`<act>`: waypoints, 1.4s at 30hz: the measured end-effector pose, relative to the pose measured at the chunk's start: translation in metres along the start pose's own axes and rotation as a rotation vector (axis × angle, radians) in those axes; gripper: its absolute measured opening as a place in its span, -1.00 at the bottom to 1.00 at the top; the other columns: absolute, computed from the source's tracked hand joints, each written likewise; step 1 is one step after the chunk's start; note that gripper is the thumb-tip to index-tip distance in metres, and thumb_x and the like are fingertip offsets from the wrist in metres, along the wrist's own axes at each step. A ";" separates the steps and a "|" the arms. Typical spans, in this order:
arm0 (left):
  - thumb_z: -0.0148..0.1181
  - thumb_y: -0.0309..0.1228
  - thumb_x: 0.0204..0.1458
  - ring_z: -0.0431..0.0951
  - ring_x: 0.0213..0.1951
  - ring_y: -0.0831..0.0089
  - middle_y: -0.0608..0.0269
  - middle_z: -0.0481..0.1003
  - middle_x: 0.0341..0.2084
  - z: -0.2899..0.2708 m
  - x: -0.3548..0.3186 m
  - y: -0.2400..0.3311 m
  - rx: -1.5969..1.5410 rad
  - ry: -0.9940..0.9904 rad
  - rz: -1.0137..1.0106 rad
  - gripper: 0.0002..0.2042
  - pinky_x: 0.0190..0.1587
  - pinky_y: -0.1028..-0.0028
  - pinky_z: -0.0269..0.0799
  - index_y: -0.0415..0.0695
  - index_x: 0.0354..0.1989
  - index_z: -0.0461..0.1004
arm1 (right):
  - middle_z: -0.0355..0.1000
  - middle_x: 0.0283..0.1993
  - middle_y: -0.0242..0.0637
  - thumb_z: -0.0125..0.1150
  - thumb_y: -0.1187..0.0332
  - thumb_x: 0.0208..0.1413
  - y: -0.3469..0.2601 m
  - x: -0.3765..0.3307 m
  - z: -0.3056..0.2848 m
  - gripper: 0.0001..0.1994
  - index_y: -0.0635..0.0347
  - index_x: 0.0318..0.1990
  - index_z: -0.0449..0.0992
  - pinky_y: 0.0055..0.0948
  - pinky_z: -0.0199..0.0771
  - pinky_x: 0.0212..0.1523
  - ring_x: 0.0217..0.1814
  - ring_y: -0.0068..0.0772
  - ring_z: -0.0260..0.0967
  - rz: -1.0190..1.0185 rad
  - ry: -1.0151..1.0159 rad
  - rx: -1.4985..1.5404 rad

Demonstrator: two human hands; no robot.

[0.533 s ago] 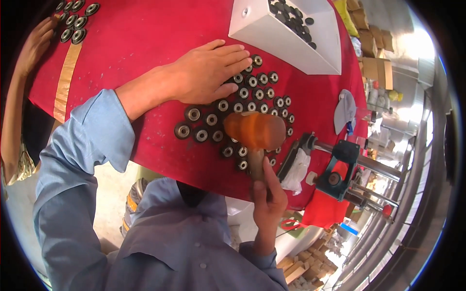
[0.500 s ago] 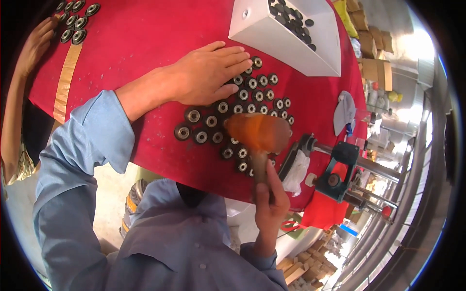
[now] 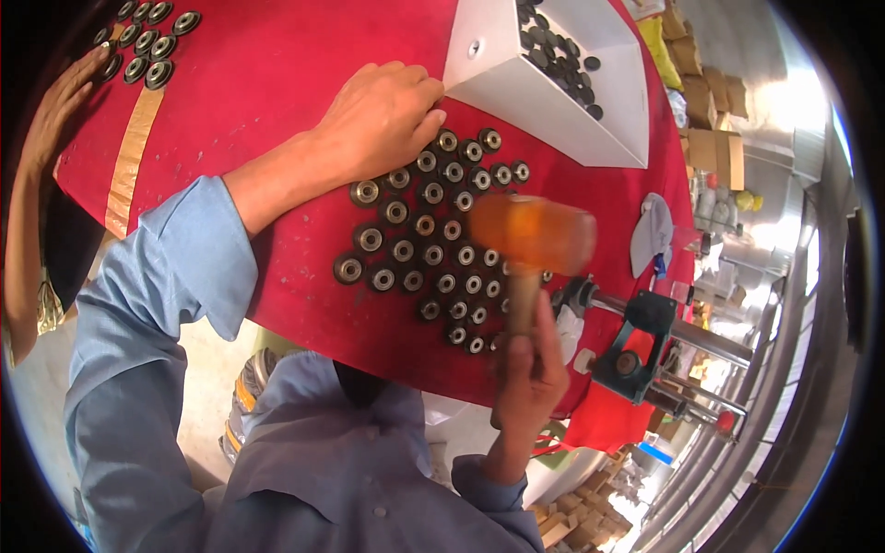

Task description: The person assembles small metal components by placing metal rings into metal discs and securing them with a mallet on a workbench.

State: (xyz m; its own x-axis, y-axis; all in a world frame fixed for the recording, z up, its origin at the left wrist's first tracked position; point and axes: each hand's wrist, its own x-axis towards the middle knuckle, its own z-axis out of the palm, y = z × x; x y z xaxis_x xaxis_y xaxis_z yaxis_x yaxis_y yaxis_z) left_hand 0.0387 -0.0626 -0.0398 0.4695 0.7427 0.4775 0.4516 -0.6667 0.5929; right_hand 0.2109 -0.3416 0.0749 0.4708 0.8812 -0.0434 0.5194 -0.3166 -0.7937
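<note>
Mallet (image 3: 532, 235) head blurred, its outline soft; it hides several of the bushings (image 3: 433, 224) beneath it, and the handle's lower end is lost inside the fist. Bushings lie in tight rows on the red table (image 3: 277, 83), spreading from the 12 o'clock side of the mallet round to its 8 o'clock side.

Right hand (image 3: 530, 373), at 6 o'clock from the mallet head, is clenched around the wooden handle, thumb side up, forearm rising from the lower edge. Left hand (image 3: 383, 115) lies palm down at 11 o'clock from the mallet, fingers curled loosely with tips touching the top rows of bushings; it grasps nothing. Its blue sleeve (image 3: 157, 295) runs off toward 8 o'clock.

White bin (image 3: 516, 83) at 12 o'clock holds more dark parts, its far rim cut off by the frame. A clamp (image 3: 636, 346) with a steel rod sits at the table edge, at 4 o'clock from the mallet. A second group of bushings (image 3: 143, 41) lies at 10 o'clock, beside another person's hand (image 3: 60, 106), partly cropped by the dark rim.
</note>
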 end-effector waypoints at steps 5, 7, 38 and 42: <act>0.24 -0.32 0.25 0.61 -0.16 0.04 0.08 0.63 -0.33 0.000 0.004 0.004 -0.011 -0.022 0.011 -0.83 -0.10 0.06 0.43 -0.19 -0.18 0.58 | 0.63 -0.07 -0.29 0.14 0.52 0.42 0.022 0.027 0.010 -0.49 0.22 0.50 0.39 -0.58 0.49 -0.30 -0.37 -0.67 0.39 -0.281 0.019 -0.303; 0.25 -0.32 0.25 0.62 -0.16 0.05 0.08 0.63 -0.34 0.000 0.003 0.003 0.004 -0.037 0.001 -0.83 -0.10 0.07 0.42 -0.18 -0.18 0.58 | 0.62 -0.09 -0.35 0.13 0.53 0.42 0.012 0.028 0.019 -0.49 0.13 0.49 0.42 -0.62 0.44 -0.33 -0.38 -0.70 0.34 -0.256 0.003 -0.219; 0.30 -0.34 0.23 0.61 -0.20 0.10 0.11 0.64 -0.35 -0.002 0.003 0.000 -0.021 -0.038 -0.010 -0.83 -0.10 0.16 0.40 -0.16 -0.14 0.58 | 0.55 -0.24 -0.37 0.09 0.49 0.44 -0.007 0.109 0.016 -0.47 0.00 0.53 0.39 -0.62 0.45 -0.33 -0.37 -0.69 0.37 0.050 -0.064 0.059; 0.29 -0.33 0.24 0.62 -0.19 0.10 0.12 0.64 -0.34 0.000 0.002 -0.002 -0.022 -0.039 -0.014 -0.83 -0.10 0.15 0.40 -0.15 -0.13 0.58 | 0.57 -0.23 -0.33 0.07 0.47 0.45 -0.021 0.092 0.006 -0.47 0.05 0.54 0.36 -0.62 0.45 -0.34 -0.39 -0.68 0.39 0.002 -0.038 0.088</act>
State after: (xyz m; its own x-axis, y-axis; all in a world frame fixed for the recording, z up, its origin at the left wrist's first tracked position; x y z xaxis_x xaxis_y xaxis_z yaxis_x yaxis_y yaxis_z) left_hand 0.0388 -0.0598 -0.0394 0.4928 0.7484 0.4440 0.4414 -0.6547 0.6137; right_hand 0.2397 -0.2518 0.0837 0.4433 0.8939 -0.0668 0.4527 -0.2876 -0.8440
